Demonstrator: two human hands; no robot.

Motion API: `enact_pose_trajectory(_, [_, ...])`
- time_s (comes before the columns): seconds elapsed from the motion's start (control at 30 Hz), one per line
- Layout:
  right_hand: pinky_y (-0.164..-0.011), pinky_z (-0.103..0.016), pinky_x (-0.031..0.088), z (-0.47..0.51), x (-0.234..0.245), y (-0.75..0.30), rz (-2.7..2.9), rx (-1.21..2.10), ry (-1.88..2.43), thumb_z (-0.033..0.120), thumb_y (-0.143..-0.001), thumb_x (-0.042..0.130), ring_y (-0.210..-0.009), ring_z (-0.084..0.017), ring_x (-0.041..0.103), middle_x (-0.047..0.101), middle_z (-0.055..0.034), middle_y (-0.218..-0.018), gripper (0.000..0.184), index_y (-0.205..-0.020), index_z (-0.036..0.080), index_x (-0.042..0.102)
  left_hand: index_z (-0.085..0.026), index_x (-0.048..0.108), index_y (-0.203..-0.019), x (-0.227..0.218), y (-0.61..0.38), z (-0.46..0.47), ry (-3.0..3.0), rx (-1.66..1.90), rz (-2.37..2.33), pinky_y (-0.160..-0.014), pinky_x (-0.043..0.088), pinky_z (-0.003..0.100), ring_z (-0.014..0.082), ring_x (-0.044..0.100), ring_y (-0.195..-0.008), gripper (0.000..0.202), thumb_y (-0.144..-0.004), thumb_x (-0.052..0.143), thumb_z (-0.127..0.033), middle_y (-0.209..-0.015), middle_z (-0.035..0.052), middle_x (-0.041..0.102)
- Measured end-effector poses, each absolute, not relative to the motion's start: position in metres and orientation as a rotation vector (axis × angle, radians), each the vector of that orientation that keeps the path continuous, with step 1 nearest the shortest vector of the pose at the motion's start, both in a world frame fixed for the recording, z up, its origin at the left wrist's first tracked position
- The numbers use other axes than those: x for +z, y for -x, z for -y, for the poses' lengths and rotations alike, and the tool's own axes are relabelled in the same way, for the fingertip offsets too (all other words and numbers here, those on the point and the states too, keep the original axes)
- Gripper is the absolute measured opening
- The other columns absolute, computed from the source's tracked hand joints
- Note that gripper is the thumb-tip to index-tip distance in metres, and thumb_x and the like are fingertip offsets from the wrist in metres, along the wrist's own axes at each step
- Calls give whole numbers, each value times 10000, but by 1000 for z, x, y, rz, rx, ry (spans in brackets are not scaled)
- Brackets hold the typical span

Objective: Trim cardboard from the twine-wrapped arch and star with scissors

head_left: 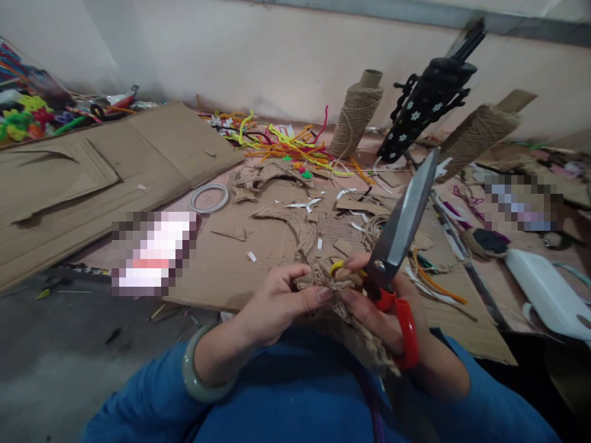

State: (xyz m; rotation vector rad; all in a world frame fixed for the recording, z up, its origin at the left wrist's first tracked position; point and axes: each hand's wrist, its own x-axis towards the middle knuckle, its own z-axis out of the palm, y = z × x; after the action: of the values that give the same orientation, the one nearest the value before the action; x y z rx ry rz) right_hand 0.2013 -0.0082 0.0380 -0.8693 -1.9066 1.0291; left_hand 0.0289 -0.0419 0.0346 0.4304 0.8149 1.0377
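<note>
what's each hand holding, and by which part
The right hand grips scissors by the red handles; the left hand pinches the jute-wrapped piece at its top.

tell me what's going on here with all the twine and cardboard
A person in a blue top is working over a craft mess. Their left hand pinches a small jute-wrapped piece. The right hand grips red-handled scissors, blades shut and pointing up and away, with its fingers also touching the piece. Cut cardboard, twine spools and coloured pipe cleaners lie beyond.
</note>
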Motion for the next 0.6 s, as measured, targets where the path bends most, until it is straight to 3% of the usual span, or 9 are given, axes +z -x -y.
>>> enact_pose_trajectory(0.37, [-544, -214, 435, 7, 34, -196, 1905, 913, 830, 170, -847, 594, -579, -103, 482, 503, 54, -722, 229, -1010, 315, 524, -147, 611, -932, 29, -29, 42, -355, 1033, -948, -541, 541, 242, 150, 676, -575, 629, -434, 937, -350, -704, 28, 739])
enact_pose_trajectory(0.6, [-562, -202, 456, 6, 38, -202, 1880, 1085, 883, 266, -886, 594, -625, -104, 522, 535, 45, -760, 198, -1058, 331, 522, -146, 705, -867, 35, -25, 42, -407, 1075, -844, -589, 573, 255, 143, 679, -629, 402, -548, 900, -294, -731, 25, 739])
